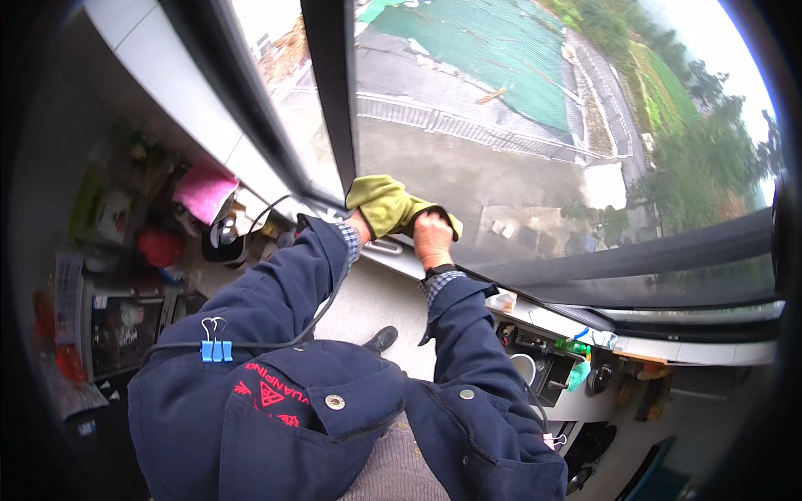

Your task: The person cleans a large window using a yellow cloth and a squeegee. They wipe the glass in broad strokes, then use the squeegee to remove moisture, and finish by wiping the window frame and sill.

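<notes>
A yellow-green cloth (390, 203) with a dark edging is bunched at the inner edge of a dark-framed window. My right hand (432, 241) is curled on the cloth's right end, its fingertips hidden in the folds. The cloth covers most of my left hand (359, 227); only the part by the wrist shows, so its fingers are out of sight. Beyond my hands is the mesh-covered window opening (463, 144). Just left of the cloth rises a dark upright window frame (332, 94). A pale window ledge (407, 265) runs below my hands.
On the left are a pink cloth (205, 193), a red bundle (160, 246) and a dark glass-fronted cabinet (128, 329). A sink (546, 391) with a white container (522, 368) sits at the right. A cable (313, 322) clipped to my jacket runs along my left arm.
</notes>
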A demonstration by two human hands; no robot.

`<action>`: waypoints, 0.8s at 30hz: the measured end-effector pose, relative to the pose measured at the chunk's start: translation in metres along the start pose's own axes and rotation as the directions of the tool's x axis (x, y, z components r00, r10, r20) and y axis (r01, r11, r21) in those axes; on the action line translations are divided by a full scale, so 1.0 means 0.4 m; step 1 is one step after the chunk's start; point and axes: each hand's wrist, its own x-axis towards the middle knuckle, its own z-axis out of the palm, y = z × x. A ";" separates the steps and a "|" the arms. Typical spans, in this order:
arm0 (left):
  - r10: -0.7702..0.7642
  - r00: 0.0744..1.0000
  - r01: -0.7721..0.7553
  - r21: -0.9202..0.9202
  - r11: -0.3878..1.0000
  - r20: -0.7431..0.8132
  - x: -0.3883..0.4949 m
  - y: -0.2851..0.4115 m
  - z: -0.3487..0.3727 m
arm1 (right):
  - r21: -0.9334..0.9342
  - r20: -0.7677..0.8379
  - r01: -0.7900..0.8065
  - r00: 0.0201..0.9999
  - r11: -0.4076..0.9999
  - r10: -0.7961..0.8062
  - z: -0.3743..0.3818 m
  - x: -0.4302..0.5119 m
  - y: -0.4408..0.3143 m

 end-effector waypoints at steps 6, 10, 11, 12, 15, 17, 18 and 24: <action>-0.135 0.813 -0.022 -0.262 0.965 -0.566 0.037 -0.017 -0.272 | 0.223 -0.398 0.142 0.916 0.964 -0.043 -0.346 0.122 0.039; -0.007 0.654 -0.129 -0.121 0.984 -0.756 0.185 -0.096 -0.545 | 0.215 -0.779 0.284 0.627 0.935 -0.011 -0.625 0.372 0.061; 0.024 0.615 -0.129 -0.070 0.989 -0.788 0.215 -0.114 -0.585 | 0.157 -0.765 0.199 0.644 0.967 -0.008 -0.661 0.414 0.051; 0.044 0.594 -0.121 -0.035 0.992 -0.803 0.236 -0.130 -0.607 | 0.080 -0.741 0.143 0.670 0.986 -0.037 -0.679 0.447 0.035; 0.072 0.568 -0.119 0.005 0.993 -0.820 0.242 -0.159 -0.552 | 0.066 -0.760 0.098 0.649 0.993 -0.013 -0.643 0.439 -0.019; 0.045 0.588 -0.120 -0.033 0.992 -0.807 0.201 -0.169 -0.431 | 0.087 -0.738 0.167 0.673 0.982 -0.049 -0.568 0.403 -0.044; 0.010 0.617 -0.118 -0.080 0.990 -0.787 0.170 -0.172 -0.355 | 0.101 -0.773 0.179 0.634 0.979 -0.036 -0.518 0.390 -0.061; -0.172 0.831 0.046 -0.242 0.969 -0.529 -0.035 -0.173 0.081 | 0.135 -0.519 0.301 0.833 0.944 -0.191 -0.205 0.226 -0.095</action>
